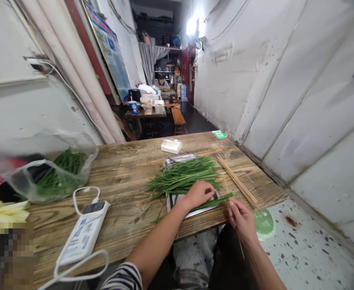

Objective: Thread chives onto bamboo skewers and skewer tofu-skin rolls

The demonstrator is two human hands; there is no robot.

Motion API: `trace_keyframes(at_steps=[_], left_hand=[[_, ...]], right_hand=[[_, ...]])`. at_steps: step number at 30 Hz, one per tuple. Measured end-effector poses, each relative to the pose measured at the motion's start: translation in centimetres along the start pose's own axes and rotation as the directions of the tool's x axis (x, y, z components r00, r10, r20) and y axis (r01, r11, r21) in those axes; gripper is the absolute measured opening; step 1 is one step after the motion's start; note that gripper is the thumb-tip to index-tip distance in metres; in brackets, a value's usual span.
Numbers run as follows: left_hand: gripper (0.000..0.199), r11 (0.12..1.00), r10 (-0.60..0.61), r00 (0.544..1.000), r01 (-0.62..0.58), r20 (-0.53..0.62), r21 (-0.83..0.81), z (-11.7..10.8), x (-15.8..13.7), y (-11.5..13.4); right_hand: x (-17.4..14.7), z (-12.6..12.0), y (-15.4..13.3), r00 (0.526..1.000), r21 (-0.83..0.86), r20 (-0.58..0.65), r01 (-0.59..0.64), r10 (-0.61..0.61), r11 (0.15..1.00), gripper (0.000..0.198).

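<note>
My right hand (242, 217) is closed in a pinch at the table's front edge, gripping a thin bamboo skewer (241, 247) that slants down past the palm. At its fingertips are the cut ends of a small bunch of green chives (223, 197). My left hand (199, 194) hovers over the near part of a metal tray (192, 214), fingers curled in; whatever they hold is hidden. Just beyond it a large heap of chives (186, 175) lies across the tray. A bundle of bamboo skewers (237, 181) rests to the right of the heap.
A white pack of tissues (171, 146) lies behind the tray. To the left are a white power bank (84, 233) with a cable and a plastic bag (89, 161) of greens. Below the right edge stands a green container (264, 225). A wooden bench (178, 116) is farther back.
</note>
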State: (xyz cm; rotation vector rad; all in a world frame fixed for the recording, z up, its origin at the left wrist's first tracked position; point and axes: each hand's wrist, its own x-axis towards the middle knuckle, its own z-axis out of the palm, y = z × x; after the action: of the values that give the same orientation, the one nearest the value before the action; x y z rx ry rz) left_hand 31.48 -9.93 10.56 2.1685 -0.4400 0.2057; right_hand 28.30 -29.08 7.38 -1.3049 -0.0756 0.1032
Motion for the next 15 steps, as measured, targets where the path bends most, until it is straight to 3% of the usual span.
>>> trace_keyframes(at_steps=[3,6,9,15], left_hand=[[0.010,0.907,-0.269,0.948,0.191,-0.168,-0.377,-0.4,0.3,-0.1],[0.021,0.731,-0.453,0.877,0.263,-0.160,-0.629,-0.8,0.5,-0.2],[0.027,0.690,-0.487,0.856,0.254,-0.176,-0.677,-1.0,0.5,-0.1],[0.026,0.733,-0.507,0.827,0.266,-0.243,-0.626,-1.0,0.5,0.1]], right_hand=[[0.1,0.5,-0.3,0.998,-0.041,0.042,-0.036,0.038,0.998,0.040],[0.4,1.2,-0.9,0.993,-0.072,0.081,-0.076,0.082,0.995,0.042],[0.7,1.8,-1.4,0.989,-0.070,0.104,-0.103,0.110,0.992,0.042],[1.0,2.0,-1.5,0.980,-0.113,0.149,-0.114,0.131,0.987,0.042]])
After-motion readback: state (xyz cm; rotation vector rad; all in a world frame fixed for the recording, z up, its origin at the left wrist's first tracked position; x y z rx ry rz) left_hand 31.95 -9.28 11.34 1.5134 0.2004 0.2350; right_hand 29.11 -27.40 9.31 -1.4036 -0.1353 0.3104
